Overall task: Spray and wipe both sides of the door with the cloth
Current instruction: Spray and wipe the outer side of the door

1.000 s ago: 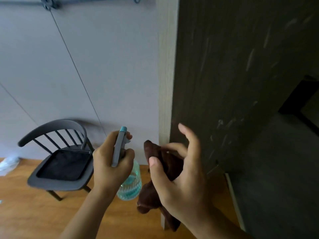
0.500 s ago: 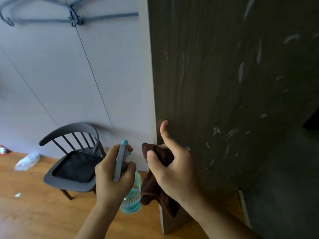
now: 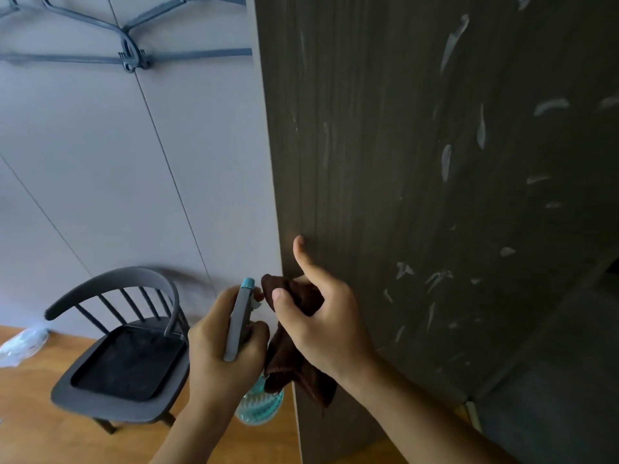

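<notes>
Two hands are up in front of you, close together at the door's edge. Your left hand [image 3: 224, 346] grips the spray bottle [image 3: 238, 324], fingers curled round its grey head; the teal nozzle tip points up toward the wall, and the clear bottle body with blue liquid hangs below your fist. Your right hand [image 3: 321, 323] clutches the brown cloth [image 3: 288, 360], thumb and curled fingers holding it bunched, with loose folds hanging under the palm. The index finger of that hand sticks out straight, its tip on or just at the dark wood-grain door [image 3: 418, 195] near the edge; contact can't be confirmed. Cloth and bottle are just beside each other, possibly touching.

Door face shows many pale streaks and smears, scattered from top to lower right. Door's pale edge faces left.

Left of you: grey chair [image 3: 124, 356] on the wooden floor [image 3: 30, 426], against a grey panelled wall [image 3: 100, 162]. Grey hangers [image 3: 129, 58] hang high on the wall. Crumpled clear plastic [image 3: 20, 344] lies on the floor at far left.
</notes>
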Available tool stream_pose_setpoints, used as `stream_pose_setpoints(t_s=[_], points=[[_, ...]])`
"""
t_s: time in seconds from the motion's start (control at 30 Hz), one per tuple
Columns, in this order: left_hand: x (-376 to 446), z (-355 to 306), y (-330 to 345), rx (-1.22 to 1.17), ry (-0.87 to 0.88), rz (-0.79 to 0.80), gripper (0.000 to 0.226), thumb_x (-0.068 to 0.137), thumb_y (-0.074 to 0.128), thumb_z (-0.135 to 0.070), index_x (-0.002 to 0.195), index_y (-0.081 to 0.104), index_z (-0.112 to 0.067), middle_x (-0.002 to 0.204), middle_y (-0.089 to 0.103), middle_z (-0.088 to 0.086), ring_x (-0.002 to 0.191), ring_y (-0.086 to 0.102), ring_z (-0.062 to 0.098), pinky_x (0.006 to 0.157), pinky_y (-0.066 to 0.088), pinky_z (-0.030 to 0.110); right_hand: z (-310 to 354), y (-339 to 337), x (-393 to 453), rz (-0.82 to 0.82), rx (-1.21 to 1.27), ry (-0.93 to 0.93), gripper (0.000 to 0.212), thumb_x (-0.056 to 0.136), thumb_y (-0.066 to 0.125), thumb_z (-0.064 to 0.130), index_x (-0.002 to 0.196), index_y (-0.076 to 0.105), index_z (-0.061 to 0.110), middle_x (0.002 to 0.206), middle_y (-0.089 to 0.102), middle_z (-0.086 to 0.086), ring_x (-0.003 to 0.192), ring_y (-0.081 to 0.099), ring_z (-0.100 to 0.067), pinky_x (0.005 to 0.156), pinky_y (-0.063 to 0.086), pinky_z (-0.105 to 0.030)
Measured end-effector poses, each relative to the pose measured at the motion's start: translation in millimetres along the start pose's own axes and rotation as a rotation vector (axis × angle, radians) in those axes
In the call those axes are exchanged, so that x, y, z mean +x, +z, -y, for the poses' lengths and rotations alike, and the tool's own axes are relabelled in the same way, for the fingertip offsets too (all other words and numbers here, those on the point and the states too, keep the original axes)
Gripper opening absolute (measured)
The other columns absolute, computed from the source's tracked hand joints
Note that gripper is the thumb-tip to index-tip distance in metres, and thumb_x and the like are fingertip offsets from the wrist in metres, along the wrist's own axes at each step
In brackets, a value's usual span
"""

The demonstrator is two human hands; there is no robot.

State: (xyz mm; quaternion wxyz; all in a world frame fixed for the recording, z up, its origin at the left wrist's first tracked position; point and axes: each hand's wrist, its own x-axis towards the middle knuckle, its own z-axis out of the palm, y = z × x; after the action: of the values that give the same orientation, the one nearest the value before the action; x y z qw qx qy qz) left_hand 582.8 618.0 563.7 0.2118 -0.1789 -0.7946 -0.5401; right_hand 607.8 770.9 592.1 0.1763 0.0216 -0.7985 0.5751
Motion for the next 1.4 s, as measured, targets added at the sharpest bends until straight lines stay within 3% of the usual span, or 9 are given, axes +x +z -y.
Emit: stream_pose_setpoints(t_s=[0.13,0.27,0.4,0.53,0.67,0.87,1.07,1.3,1.4], points=[[27,7,5,-0.014,0.019,0.002,0.044,0.079,0.067,0.022,0.103,0.069,-0.015,0.07,0.065,-0.006,0.052,0.06,0.017,0.045,0.045,0.016,-1,4,26,0.018,0.01,0.035,0.067,0.098,0.067,0.038,0.156,0.035,0.048,0.081,0.068,0.004,0.084,0.072,-0.008,0.073,0.062,-0.024],[49,17,11,-0.019,0.019,0.001,0.05,0.078,0.067,0.022,0.107,0.07,-0.019,0.075,0.069,-0.004,0.056,0.062,0.02,0.048,0.05,0.021,-4,5,51,0.023,0.039,0.046,0.071,0.097,0.069,0.032,0.157,0.033,0.045,0.076,0.066,0.005,0.079,0.071,-0.008,0.068,0.057,-0.019],[67,25,21,-0.019,-0.019,-0.008,0.052,0.077,0.067,0.021,0.107,0.071,-0.021,0.086,0.074,-0.011,0.059,0.067,0.018,0.052,0.056,0.028,-11,1,73,0.0,0.057,0.083,0.073,0.097,0.07,0.033,0.158,0.033,0.045,0.084,0.068,0.003,0.085,0.07,-0.005,0.073,0.056,-0.016],[87,29,37,-0.025,-0.033,-0.015,0.053,0.078,0.066,0.021,0.106,0.07,-0.024,0.068,0.067,0.002,0.048,0.058,0.021,0.044,0.051,0.036,-25,-5,100,0.042,0.049,0.084,0.073,0.095,0.072,0.036,0.157,0.035,0.048,0.09,0.069,0.006,0.089,0.071,-0.007,0.077,0.059,-0.023],[104,28,56,-0.025,-0.053,-0.057,0.057,0.078,0.067,0.021,0.103,0.069,-0.03,0.071,0.068,0.004,0.051,0.06,0.024,0.046,0.051,0.043,-32,-22,121,0.089,0.118,0.078,0.074,0.095,0.073,0.031,0.157,0.036,0.043,0.094,0.071,0.008,0.089,0.071,-0.005,0.077,0.057,-0.02],[132,25,86,-0.013,-0.09,-0.124,0.052,0.077,0.067,0.021,0.1,0.07,-0.025,0.067,0.066,-0.002,0.05,0.058,0.02,0.043,0.049,0.032,-45,-45,158,0.138,0.128,0.059,0.075,0.094,0.074,0.029,0.158,0.036,0.038,0.093,0.071,0.008,0.088,0.072,-0.006,0.077,0.058,-0.021],[156,23,104,-0.021,-0.055,-0.147,0.048,0.077,0.067,0.022,0.098,0.07,-0.021,0.067,0.066,0.002,0.05,0.057,0.017,0.044,0.047,0.027,-56,-51,182,0.216,0.146,0.077,0.08,0.094,0.074,0.033,0.16,0.03,0.044,0.09,0.07,0.008,0.089,0.072,-0.007,0.077,0.059,-0.025],[179,32,102,-0.073,-0.02,-0.087,0.046,0.077,0.066,0.023,0.101,0.071,-0.016,0.07,0.069,0.002,0.047,0.056,0.011,0.045,0.045,0.018,-62,-47,202,0.149,0.125,0.106,0.082,0.094,0.074,0.033,0.16,0.028,0.045,0.092,0.072,0.007,0.091,0.072,-0.007,0.082,0.06,-0.026],[193,36,97,-0.11,-0.016,-0.045,0.049,0.076,0.064,0.026,0.103,0.071,-0.014,0.083,0.075,-0.004,0.052,0.061,0.011,0.051,0.05,0.017,-60,-40,212,0.1,0.122,0.141,0.079,0.093,0.075,0.034,0.157,0.031,0.048,0.094,0.073,0.003,0.09,0.073,-0.01,0.084,0.062,-0.032]])
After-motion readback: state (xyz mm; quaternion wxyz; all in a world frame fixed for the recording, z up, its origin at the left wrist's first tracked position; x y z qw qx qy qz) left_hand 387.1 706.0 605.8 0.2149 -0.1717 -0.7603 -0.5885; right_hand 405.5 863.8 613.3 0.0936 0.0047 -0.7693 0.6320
